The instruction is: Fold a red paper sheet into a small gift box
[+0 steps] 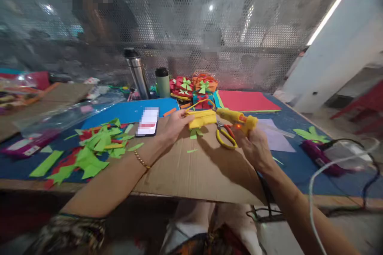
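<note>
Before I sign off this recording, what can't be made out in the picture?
All in the head view:
Phone screen: pixelated, unreadable.
Glue gun: handle largely covered by the right grip.
Yellow piece: back hidden by its front; whether the gun's tip touches it is too blurred to tell.
Purple packet at left: label blurred.
Red object, far right: cut off by the edge.

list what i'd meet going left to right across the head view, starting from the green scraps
green scraps, phone, small yellow handled item, glue gun, lilac sheet, purple packet
</note>
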The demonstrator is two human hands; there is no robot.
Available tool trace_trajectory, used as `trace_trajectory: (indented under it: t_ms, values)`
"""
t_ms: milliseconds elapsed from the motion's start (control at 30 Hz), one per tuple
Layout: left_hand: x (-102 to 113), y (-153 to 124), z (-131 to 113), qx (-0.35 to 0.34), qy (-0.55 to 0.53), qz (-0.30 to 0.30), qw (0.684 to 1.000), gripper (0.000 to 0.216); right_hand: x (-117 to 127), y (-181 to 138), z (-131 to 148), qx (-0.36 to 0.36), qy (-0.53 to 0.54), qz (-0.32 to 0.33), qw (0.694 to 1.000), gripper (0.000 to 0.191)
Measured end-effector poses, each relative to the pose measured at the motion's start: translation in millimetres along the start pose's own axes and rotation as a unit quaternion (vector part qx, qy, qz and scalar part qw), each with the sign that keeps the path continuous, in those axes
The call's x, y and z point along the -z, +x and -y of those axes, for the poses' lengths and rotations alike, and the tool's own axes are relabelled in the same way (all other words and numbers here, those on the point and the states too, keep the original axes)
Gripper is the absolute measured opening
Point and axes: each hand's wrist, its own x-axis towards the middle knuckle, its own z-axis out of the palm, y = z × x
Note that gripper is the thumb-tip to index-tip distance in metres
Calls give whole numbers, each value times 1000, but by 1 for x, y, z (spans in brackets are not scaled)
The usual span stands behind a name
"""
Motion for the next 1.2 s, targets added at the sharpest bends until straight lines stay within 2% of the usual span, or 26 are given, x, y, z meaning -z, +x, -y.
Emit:
trace_trajectory:
  t_ms: [167, 367, 533, 667, 833, 933, 1033, 1133, 1200]
  values:
    - [24, 19, -19, -12, 12, -34, 999, 31, 19, 11, -5, -15, 15, 27, 999, 59]
    - [54, 38, -41, -29, 49, -98, 994, 38, 37, 42, 4, -3, 60, 25, 998, 53]
    - [45, 50, -39, -3, 68, -98, 993, 34, 29, 50, -3, -20, 122, 51, 991, 52]
    - [36, 48, -34, 21, 62, -80, 995, 32, 29, 44, -24, -58, 91, 65, 992, 50]
    - [29, 31, -35, 35, 41, -38, 998, 33, 44, 39, -54, -116, 69, 150, 979, 54]
    - [22, 18, -33, 47, 36, -9, 998, 37, 51, 33, -70, -142, -20, 125, 982, 50]
    - [18, 8, -29, 61, 38, 2, 997, 39, 58, 25, -82, -109, -189, 114, 969, 39]
    - [18, 4, -28, 46, 43, 5, 998, 41, 65, 17, -92, -58, -380, 156, 910, 36]
    - [19, 3, -29, 33, 49, 10, 998, 41, 68, 14, -97, -54, -447, 195, 871, 37]
